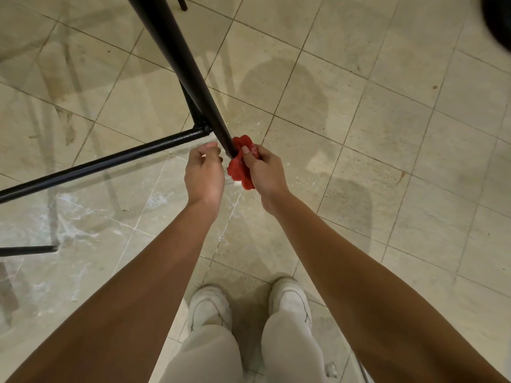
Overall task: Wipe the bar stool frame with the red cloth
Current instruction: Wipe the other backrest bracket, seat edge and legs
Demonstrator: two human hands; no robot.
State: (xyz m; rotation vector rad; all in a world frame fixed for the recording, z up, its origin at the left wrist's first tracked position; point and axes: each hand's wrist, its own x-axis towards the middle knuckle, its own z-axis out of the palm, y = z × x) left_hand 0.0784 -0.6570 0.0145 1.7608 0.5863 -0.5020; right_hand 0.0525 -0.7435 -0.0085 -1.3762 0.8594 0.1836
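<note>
The bar stool frame is black metal; one leg slants down from the top left to the floor at centre, and a footrest bar runs off to the left. My right hand grips the bunched red cloth and holds it wrapped round the bottom of that leg. My left hand hovers just left of the leg's foot, fingers loosely curled, holding nothing; I cannot tell whether it touches the leg.
Beige floor tiles with pale smears at the left lie all around. My two white shoes stand below the hands. Another black bar end shows at the left edge, and a dark blurred object fills the top right corner.
</note>
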